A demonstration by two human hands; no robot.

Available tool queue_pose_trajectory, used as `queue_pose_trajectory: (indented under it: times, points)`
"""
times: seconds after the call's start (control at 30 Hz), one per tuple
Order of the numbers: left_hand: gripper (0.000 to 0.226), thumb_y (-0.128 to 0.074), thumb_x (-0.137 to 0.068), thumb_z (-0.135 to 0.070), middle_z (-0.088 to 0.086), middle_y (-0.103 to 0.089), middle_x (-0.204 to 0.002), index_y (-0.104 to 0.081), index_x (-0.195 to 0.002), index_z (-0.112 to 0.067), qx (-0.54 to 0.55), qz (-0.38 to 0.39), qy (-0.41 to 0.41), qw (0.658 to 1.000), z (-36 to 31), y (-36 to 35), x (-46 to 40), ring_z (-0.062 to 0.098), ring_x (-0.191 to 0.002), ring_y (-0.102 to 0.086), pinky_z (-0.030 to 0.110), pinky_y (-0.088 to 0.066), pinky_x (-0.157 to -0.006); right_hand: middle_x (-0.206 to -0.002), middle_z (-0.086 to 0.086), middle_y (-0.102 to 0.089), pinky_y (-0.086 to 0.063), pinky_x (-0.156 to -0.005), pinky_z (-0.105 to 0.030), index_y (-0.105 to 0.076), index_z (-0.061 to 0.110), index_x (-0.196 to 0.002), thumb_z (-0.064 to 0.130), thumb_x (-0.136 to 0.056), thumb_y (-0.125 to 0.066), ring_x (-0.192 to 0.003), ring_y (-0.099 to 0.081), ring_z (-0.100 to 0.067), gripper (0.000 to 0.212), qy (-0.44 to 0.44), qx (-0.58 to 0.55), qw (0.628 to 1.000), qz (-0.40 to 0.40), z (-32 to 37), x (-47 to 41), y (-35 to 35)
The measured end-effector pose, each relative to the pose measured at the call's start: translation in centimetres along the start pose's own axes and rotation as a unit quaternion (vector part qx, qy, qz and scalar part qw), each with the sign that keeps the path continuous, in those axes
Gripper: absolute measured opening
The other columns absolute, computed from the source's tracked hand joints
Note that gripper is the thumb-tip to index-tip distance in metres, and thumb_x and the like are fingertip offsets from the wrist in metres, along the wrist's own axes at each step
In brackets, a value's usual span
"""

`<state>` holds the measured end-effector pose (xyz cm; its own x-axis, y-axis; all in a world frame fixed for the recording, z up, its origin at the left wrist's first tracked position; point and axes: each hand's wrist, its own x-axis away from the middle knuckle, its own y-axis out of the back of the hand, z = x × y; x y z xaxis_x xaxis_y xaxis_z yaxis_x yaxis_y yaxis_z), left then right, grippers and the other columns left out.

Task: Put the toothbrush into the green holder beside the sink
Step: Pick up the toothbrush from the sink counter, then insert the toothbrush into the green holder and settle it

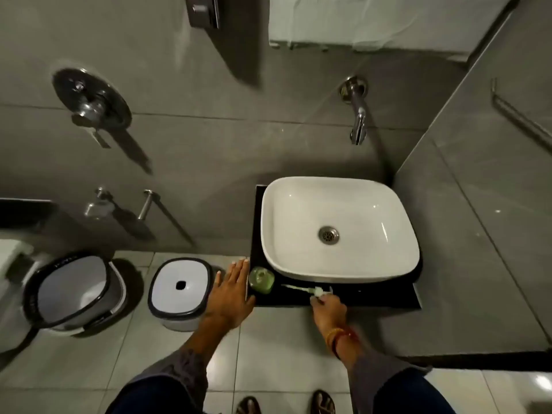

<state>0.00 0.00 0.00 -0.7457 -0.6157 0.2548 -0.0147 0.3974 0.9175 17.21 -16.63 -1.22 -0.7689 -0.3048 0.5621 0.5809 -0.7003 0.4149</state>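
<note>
A pale green toothbrush (298, 288) lies flat on the black counter (373, 297) in front of the white sink (337, 228). My right hand (327, 306) reaches down with its fingertips pinched on the toothbrush's right end. The green holder (262, 279) stands at the counter's left front corner, just left of the brush. My left hand (231, 289) hovers flat with fingers spread, right beside the holder's left side and holding nothing.
A small white bin with a black-rimmed lid (179, 289) and a larger open bin (74, 291) stand on the tiled floor to the left. A wall tap (358, 118) juts out above the sink. A grey wall closes in the right side.
</note>
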Motion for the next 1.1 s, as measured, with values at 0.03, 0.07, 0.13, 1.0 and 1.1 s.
queue_pose_trajectory:
  times: [0.03,0.07,0.13,1.0,1.1]
  points:
    - [0.086,-0.049,-0.096,-0.045,0.004,-0.001,-0.168,0.003,-0.158,-0.016,0.01,0.002,0.003,1.0,-0.2,-0.7,0.1,0.023,-0.155,0.0,0.05,-0.009,-0.125,-0.101,-0.03,-0.073,-0.056,-0.093,-0.052,-0.071,-0.009,-0.093,0.02,-0.09,-0.07,-0.088,-0.066,-0.037,0.029,-0.058,-0.03,0.997,-0.032,-0.4,-1.1,-0.4]
    - [0.087,-0.05,-0.095,-0.044,0.003,0.0,-0.168,0.003,-0.158,-0.016,0.028,-0.002,0.007,1.0,-0.3,-1.2,0.1,0.023,-0.155,0.0,0.05,-0.01,-0.125,-0.099,-0.03,-0.073,-0.057,-0.092,-0.055,-0.069,-0.011,-0.1,0.021,-0.088,-0.072,-0.082,-0.066,-0.037,0.034,-0.111,-0.076,0.99,-0.053,-0.1,-1.5,-0.5]
    - [0.088,-0.053,-0.093,-0.041,0.001,0.0,-0.168,0.002,-0.158,-0.018,0.044,-0.023,0.001,0.999,-0.6,-2.5,0.6,0.022,-0.155,-0.001,0.05,-0.012,-0.125,-0.086,-0.023,-0.07,-0.061,-0.079,-0.052,-0.066,-0.012,-0.106,0.022,-0.087,-0.074,-0.062,-0.063,-0.034,0.04,-0.154,-0.143,0.974,-0.08,0.0,-2.7,-0.9]
    - [0.08,-0.046,-0.1,-0.038,-0.003,0.001,-0.168,0.008,-0.157,-0.024,0.051,-0.047,-0.013,0.997,-0.2,-3.9,0.1,0.018,-0.154,0.0,0.046,-0.015,-0.126,-0.087,-0.006,-0.077,-0.059,-0.068,-0.015,-0.073,0.005,-0.102,0.009,-0.077,-0.085,-0.078,-0.075,-0.011,0.028,0.215,-0.235,0.943,-0.1,7.4,4.2,-3.2]
    - [0.079,-0.045,-0.101,-0.036,-0.002,0.003,-0.168,0.009,-0.157,-0.022,0.049,-0.041,-0.007,0.998,-0.5,-3.9,0.1,0.019,-0.154,0.0,0.046,-0.014,-0.126,-0.088,-0.012,-0.075,-0.062,-0.072,-0.026,-0.073,0.006,-0.103,0.011,-0.076,-0.086,-0.079,-0.074,-0.019,0.03,0.248,-0.182,0.948,-0.086,7.7,4.2,-4.6]
